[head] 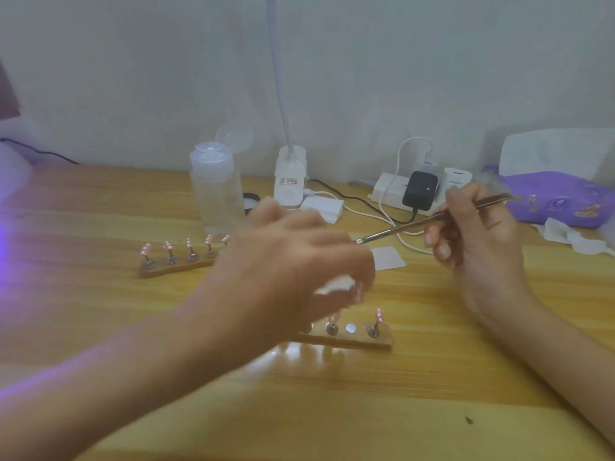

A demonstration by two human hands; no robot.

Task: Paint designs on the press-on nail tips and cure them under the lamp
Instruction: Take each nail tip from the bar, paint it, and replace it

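Pink glossy nail tips (378, 315) stand on metal pegs in the near wooden holder (352, 342). Blurred left hand (293, 261) sits just above the holder, fingers curled on a white pad (334, 283). Right hand (479, 241), behind-right of the holder, pinches a thin brush (399, 229).

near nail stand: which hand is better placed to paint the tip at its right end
Right. The right hand grips the nail brush, on the same side as that nail tip; the left hand pinches a white pad over the near stand and has no brush.
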